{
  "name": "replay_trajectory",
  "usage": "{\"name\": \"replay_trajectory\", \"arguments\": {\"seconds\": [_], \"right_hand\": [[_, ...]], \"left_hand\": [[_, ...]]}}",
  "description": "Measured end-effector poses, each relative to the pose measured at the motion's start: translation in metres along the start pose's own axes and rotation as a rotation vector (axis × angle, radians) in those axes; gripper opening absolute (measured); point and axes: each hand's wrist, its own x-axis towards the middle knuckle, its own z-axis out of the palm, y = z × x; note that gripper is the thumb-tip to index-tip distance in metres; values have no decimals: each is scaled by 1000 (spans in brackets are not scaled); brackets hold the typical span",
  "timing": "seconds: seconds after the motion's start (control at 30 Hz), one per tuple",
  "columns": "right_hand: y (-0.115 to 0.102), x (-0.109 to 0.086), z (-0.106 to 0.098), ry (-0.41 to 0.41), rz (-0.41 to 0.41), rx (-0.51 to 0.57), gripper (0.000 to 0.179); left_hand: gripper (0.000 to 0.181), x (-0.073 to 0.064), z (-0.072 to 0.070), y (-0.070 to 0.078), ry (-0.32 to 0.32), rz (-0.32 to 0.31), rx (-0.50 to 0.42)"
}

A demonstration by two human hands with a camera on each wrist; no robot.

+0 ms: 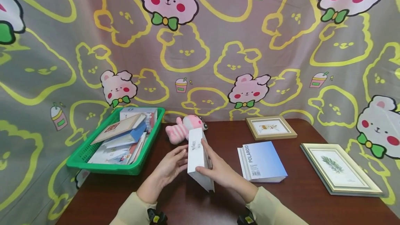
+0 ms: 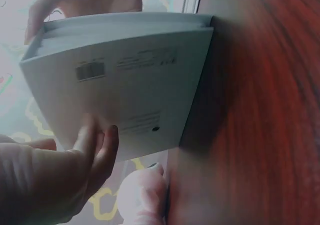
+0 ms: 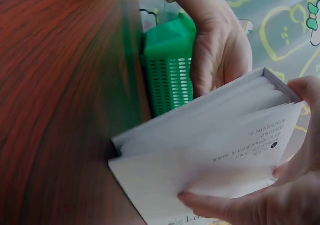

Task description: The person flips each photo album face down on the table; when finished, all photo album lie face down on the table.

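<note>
A thick white hardcover book (image 1: 195, 157) is held upright at the table's middle, its lettered spine toward me and its lower edge at the tabletop. My right hand (image 1: 220, 169) grips it from the right, thumb across the spine. On the other side my left hand (image 1: 168, 167) has its loosely bent fingers against the left cover; in the left wrist view they lie on the book's (image 2: 145, 90) cover, below a barcode. Pages show between the covers of the book (image 3: 215, 130) in the right wrist view. Behind it lies a pink striped plush toy (image 1: 178, 133).
A green basket (image 1: 125, 169) at the left holds several books. Right of the hands lies a thick blue-and-white POLAROID book (image 1: 265, 160). Two picture frames rest farther right: a wooden one (image 1: 292, 134) at the back and a pale one (image 1: 372, 190) nearer. A patterned curtain (image 1: 212, 68) hangs behind.
</note>
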Motion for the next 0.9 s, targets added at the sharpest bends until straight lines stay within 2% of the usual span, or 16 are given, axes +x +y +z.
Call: {"name": "replay_trajectory", "arguments": {"seconds": [0.13,0.27,0.37,0.5,0.6,0.73,0.8,0.9], "right_hand": [[0,-1,-2,8,3,46,90],[3,-1,-2,3,-5,63,90],[5,-2,-1,-4,-12,131,90],[3,-3,1,14,-11,207,88],[-3,-3,0,93,0,146,83],[-15,-5,-5,233,45,-43,79],[-19,-5,-8,268,82,-112,80],[-21,-7,-10,277,121,-156,83]], "left_hand": [[47,1,0,-4,-12,-3,61],[52,2,-2,-10,-20,-50,125],[59,2,-2,-14,-50,-94,110],[63,1,-2,-16,-79,-114,99],[68,1,1,-18,-77,-126,120],[79,1,8,-18,-77,-149,185],[83,1,12,-17,-82,-163,218],[85,0,16,-16,-92,-179,245]]}}
